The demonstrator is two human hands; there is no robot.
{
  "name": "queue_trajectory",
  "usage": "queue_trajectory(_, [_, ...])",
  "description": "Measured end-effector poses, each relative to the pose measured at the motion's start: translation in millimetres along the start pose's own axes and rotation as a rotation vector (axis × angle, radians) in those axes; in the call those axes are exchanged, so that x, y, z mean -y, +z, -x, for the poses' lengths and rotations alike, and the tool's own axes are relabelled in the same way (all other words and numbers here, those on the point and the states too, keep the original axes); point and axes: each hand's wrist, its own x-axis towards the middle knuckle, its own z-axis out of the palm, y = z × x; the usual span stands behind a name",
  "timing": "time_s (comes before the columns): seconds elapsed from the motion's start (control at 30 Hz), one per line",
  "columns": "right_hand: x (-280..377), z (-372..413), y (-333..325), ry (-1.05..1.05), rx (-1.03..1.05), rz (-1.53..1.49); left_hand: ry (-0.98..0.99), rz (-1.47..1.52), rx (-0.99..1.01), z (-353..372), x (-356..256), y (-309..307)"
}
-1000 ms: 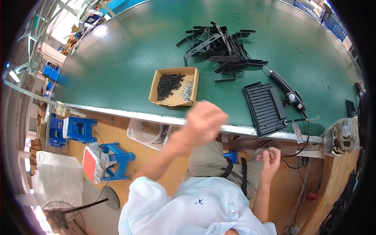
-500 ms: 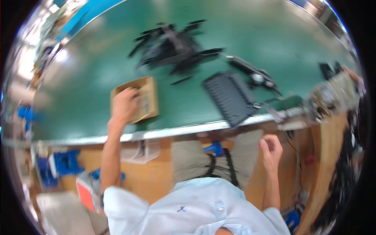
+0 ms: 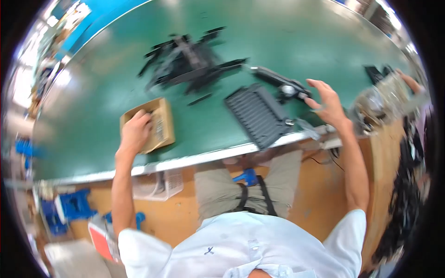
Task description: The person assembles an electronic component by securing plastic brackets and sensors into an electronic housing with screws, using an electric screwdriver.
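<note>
At the near edge of the green desk [image 3: 301, 41], the left hand [image 3: 136, 132] is extended forward, its fingers curled down into an open cardboard box [image 3: 168, 125]. Whether they grip anything cannot be told. The box is shallow and brown and lies flat close to the desk's front edge; its contents are blurred. The right hand [image 3: 327, 104] is raised with fingers spread open and holds nothing, just beside a black electric screwdriver [image 3: 271, 76] and a black finned housing [image 3: 257, 113]. A pile of black metal brackets [image 3: 185, 62] lies farther back, well apart from both hands.
</note>
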Motion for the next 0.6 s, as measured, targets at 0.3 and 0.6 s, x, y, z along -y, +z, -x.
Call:
queue_trajectory(0.3, [-17.0, -49.4, 39.8, 0.142, 0.344, -0.083, -0.365, 0.582, -0.346, 10.6, 10.0, -13.7])
queue_trajectory(0.6, [-24.7, -10.4, 18.2, 0.541, 0.217, -0.755, -0.281, 1.103, -0.504, 22.4, -49.1, -33.4])
